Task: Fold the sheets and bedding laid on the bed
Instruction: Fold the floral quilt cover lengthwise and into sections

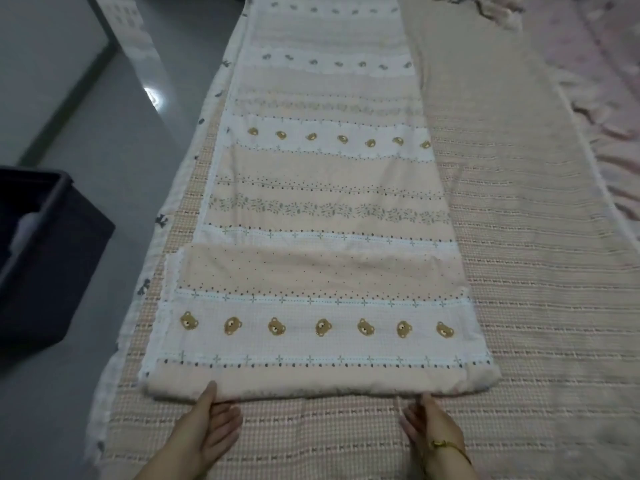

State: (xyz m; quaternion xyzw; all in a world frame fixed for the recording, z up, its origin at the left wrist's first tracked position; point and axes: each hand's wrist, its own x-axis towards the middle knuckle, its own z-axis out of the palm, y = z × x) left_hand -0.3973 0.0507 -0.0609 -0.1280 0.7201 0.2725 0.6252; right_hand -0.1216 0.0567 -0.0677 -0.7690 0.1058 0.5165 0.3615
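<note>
A long beige and white quilt (325, 188) with rows of bear faces lies lengthwise on the bed as a narrow strip. Its near end (318, 327) is turned over once, making a thick band with a rounded fold along the front. My left hand (207, 424) rests palm down at the left part of that fold, fingertips touching its edge. My right hand (429, 424), with a gold bracelet on the wrist, touches the fold further right. Both hands have fingers spread and grip nothing.
The quilt lies on a woven beige bed mat (536, 289). A pink ruffled cover (609, 98) is bunched at the far right. Grey floor (104, 116) runs along the bed's left side, with a dark storage box (45, 258) standing there.
</note>
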